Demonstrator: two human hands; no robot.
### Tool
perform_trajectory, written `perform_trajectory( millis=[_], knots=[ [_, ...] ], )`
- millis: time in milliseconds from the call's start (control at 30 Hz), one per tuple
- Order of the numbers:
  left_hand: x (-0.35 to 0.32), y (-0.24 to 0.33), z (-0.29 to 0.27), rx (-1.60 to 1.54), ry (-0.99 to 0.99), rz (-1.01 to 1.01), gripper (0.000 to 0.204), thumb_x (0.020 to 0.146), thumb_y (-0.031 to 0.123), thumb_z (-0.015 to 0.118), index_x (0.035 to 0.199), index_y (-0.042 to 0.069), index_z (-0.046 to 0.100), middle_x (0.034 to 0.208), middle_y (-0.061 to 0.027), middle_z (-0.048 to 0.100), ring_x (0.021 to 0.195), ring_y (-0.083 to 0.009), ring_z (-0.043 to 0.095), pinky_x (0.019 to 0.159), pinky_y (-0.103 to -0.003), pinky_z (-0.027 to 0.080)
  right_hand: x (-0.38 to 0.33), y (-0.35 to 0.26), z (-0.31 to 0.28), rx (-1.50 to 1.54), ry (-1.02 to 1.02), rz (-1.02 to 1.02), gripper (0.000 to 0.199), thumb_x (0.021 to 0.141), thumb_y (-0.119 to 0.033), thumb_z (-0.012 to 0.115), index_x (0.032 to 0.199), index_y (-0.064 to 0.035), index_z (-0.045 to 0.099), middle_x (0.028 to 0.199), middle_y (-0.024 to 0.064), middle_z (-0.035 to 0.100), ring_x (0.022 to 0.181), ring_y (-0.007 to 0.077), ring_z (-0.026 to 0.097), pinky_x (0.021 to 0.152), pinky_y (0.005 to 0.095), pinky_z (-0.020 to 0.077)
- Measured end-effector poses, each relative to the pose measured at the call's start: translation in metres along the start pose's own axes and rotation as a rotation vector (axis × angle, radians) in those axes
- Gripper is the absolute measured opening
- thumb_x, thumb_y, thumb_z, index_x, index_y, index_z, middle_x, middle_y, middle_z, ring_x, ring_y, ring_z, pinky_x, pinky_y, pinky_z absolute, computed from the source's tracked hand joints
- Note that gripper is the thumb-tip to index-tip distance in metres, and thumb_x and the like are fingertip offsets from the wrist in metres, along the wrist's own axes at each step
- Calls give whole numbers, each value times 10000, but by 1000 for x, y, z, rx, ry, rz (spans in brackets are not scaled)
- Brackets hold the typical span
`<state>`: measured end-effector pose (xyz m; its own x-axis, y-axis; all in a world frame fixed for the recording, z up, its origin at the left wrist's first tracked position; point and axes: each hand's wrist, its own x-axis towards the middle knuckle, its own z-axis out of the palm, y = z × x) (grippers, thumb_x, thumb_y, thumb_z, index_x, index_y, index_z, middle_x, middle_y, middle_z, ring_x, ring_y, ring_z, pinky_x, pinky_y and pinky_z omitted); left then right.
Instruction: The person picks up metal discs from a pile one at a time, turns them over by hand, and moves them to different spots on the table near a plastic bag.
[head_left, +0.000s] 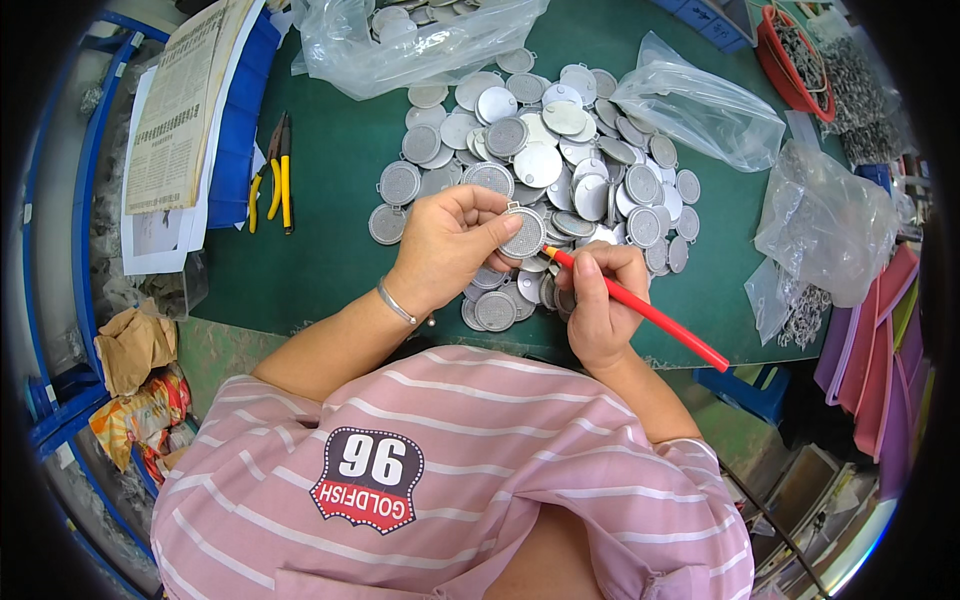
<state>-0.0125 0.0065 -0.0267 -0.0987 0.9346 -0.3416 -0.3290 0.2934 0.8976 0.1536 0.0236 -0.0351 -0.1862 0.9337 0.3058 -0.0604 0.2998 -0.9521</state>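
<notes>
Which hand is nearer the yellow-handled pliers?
Left. The left hand sits just right of the yellow-handled pliers; the right hand is farther right, holding the red-handled tool.

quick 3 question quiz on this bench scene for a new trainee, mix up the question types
1. True or false: the left hand pinches a round mesh disc above the pile of discs.
2. Multiple choice: the tool in the right hand has a handle that is A) blue B) red C) green.
3. Fill in: the yellow-handled pliers lie on the green mat to the person's ____ of the pile.

Key: 1 true; 2 B, the red-handled tool has its tip at the disc's edge; 3 left.
</notes>
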Motion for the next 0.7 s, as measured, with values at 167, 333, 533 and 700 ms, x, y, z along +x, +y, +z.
perform_trajectory(
  millis=[167,333,533,700],
  knots=[
    [0,-1,0,8,3,10,191,803,64,612,935,-53,537,770,-109,616,594,-135,604,494,-210,507,1,0,2,-48,-33,-14,87,841,-32,524,792,8,465,625,82,566,488,80,483,444,211,378],
    [0,-2,0,4,4,12,189,803,61,611,935,-52,537,774,-111,617,593,-137,603,497,-212,507,1,-1,1,-83,-59,-8,86,836,-21,519,778,0,459,618,71,549,478,87,465,437,226,366],
    [0,1,1,-3,14,-7,190,802,61,612,932,-52,533,770,-109,616,593,-140,604,492,-213,505,2,4,-3,-82,-44,-61,75,828,1,503,771,1,455,608,73,532,475,99,455,436,236,354],
    [0,1,1,-1,13,-6,191,801,66,614,929,-51,533,760,-105,614,589,-136,602,487,-211,503,0,-1,-1,19,-58,-56,77,825,2,508,769,5,455,612,77,533,490,100,466,453,231,376]
  ],
)
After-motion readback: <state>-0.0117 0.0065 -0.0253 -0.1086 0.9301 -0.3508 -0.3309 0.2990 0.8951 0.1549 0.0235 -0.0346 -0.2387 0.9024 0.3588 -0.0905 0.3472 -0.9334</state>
